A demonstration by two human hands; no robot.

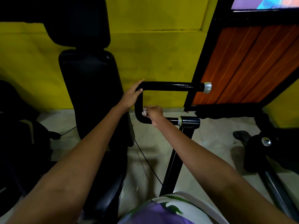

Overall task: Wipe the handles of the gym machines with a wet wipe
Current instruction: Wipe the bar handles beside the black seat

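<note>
A black U-shaped machine handle (171, 86) with a silver end cap (207, 87) stands in the middle of the view, in front of a yellow wall. My left hand (131, 96) grips the handle's upper left bend, fingers curled over the tube. My right hand (154, 111) pinches a small white wet wipe (144, 113) and presses it against the lower left bend of the handle. The wipe is mostly hidden by my fingers.
A black padded backrest and seat (90, 94) stand to the left of the handle. The handle's black support post (174, 157) runs down to the pale floor. An orange slatted panel (246, 65) in a black frame leans at the right. Another black machine part (265, 152) sits at lower right.
</note>
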